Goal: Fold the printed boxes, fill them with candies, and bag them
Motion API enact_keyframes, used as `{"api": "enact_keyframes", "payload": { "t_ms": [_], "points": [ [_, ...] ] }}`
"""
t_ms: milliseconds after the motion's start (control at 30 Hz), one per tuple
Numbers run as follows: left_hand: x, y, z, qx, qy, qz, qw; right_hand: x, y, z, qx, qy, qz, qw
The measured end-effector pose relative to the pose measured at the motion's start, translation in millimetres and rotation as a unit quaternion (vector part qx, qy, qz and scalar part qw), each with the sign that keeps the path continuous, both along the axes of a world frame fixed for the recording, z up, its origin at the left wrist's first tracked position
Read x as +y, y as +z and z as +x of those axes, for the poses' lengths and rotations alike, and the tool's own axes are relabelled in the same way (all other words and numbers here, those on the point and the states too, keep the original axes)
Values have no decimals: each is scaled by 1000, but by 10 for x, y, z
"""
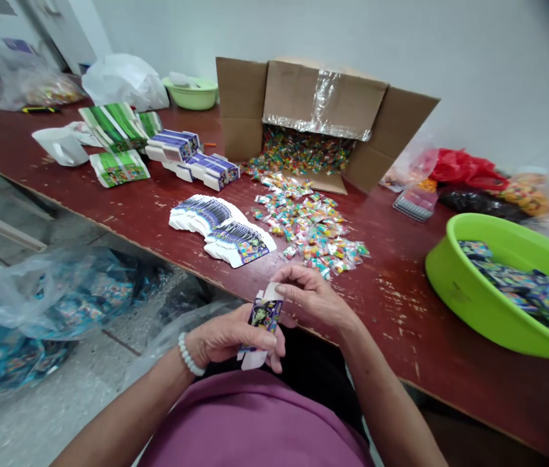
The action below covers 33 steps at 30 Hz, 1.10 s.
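Note:
A small purple printed candy box [265,316] is held at the table's front edge, with flaps standing out at both ends. My left hand [240,337] is wrapped round its body, thumb across the front. At the upper end, my right hand [310,295] pinches the white flap between thumb and fingers. Beyond my hands lies a fanned stack of flat purple cartons [223,227]. Just past my right hand, small wrapped candies [313,224] spread across the table, trailing from an opened cardboard box [323,100] that lies on its side.
On the right a green basin [454,279] holds several purple boxes. Bundled green cartons [118,167] and purple carton bundles [213,170] lie at the left back. Red bags [468,170] sit by the wall. Plastic bags with blue packets [80,298] rest below the table's left edge.

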State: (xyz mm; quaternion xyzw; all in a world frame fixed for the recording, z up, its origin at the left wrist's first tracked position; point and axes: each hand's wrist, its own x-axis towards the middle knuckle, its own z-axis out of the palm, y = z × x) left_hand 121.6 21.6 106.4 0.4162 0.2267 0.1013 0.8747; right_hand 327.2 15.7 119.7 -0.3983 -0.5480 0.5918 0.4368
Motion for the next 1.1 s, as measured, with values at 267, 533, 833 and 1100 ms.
{"api": "enact_keyframes", "payload": {
  "t_ms": [267, 533, 833, 1100],
  "points": [
    [-136, 8, 49, 21, 125, -34, 991, -120, -104, -48, 85, -25, -29, 996],
    [-161, -139, 183, 90, 234, 37, 967, -253, -256, -211, 4, -71, -50, 996],
    [-247, -83, 151, 65, 376, 151, 912, -226, -204, -252, 4, -177, -60, 982],
    [-259, -77, 107, 49, 379, 184, 906, -254, -283, -420, 90, -203, -42, 974]
  ]
}}
